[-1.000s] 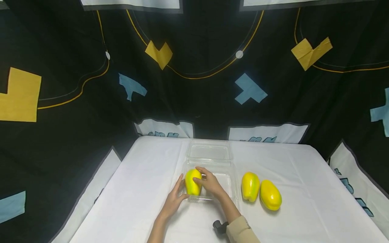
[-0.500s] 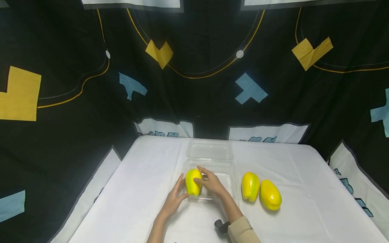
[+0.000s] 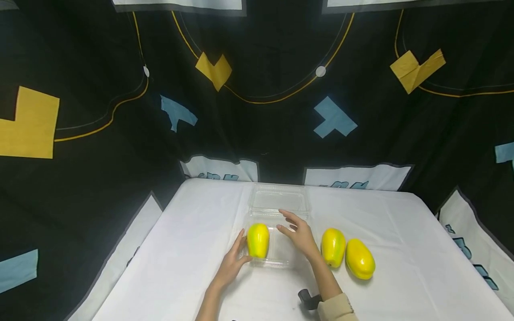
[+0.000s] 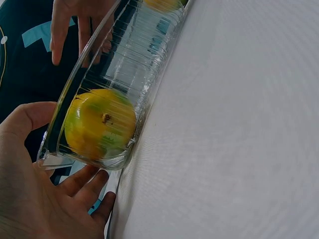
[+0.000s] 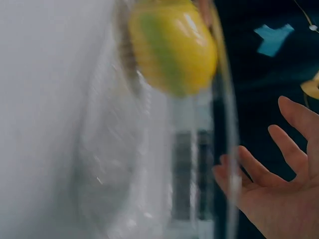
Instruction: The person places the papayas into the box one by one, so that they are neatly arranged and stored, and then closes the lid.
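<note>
A clear plastic clamshell container [image 3: 281,263] lies open, its lid [image 3: 279,198] folded back toward the far edge. One yellow-green fruit [image 3: 258,240], mango-like in shape, lies inside at the left. My left hand [image 3: 230,265] holds the container's near left corner, thumb at the front and fingers along the left side. In the left wrist view, the fruit's stem end shows through the plastic beside the thumb [image 4: 37,115]. My right hand [image 3: 300,234] hovers over the container's right part with fingers spread, holding nothing. The right wrist view is blurred but shows its loose fingers [image 5: 289,154].
Two more yellow fruits, one [image 3: 333,247] and another [image 3: 360,258], lie side by side right of the container. A white cloth covers the table [image 3: 401,232]. Black curtain [image 3: 257,133] hangs around it. A dark wrist device [image 3: 308,299] sits at the right sleeve.
My right hand has let go of the fruit and moved right and slightly away from it. The fruit stays in the container's left side; the left hand keeps its place.
</note>
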Motion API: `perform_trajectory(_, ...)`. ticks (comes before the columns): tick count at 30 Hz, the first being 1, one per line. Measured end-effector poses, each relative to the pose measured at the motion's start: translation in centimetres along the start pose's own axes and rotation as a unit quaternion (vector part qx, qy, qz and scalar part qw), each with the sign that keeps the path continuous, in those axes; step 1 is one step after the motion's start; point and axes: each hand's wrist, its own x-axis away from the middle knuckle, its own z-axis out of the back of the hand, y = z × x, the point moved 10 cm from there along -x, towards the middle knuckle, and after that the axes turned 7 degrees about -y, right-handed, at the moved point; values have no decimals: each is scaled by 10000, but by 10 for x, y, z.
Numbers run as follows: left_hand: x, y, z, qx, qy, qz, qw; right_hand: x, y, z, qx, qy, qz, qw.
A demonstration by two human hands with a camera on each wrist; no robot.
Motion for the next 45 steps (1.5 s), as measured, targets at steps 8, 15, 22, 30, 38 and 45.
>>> perform_trajectory(8, 0, -2, 1, 84, 12, 5, 10000, 20, -15, 63, -207, 567, 427, 9973)
perform_trajectory(15, 6, 13, 3, 54, -6, 88, 9999, 53, -8, 127, 149, 1112, 292, 9933)
perform_trajectory(22, 1, 3, 4, -6, 21, 88, 10000, 85, 15, 177, 33, 1522, 157, 9882)
perform_trajectory(30, 0, -5, 1, 56, 21, 48, 10000, 99, 123, 211, -692, 1596, 189, 9846)
perform_trajectory(38, 0, -4, 0, 109, 19, 55, 9999, 124, 99, 184, -723, 1193, -1001, 9851)
perform_trajectory(45, 0, -3, -1, 100, -10, 32, 9999, 131, 107, 168, -1626, 694, -1179, 9772)
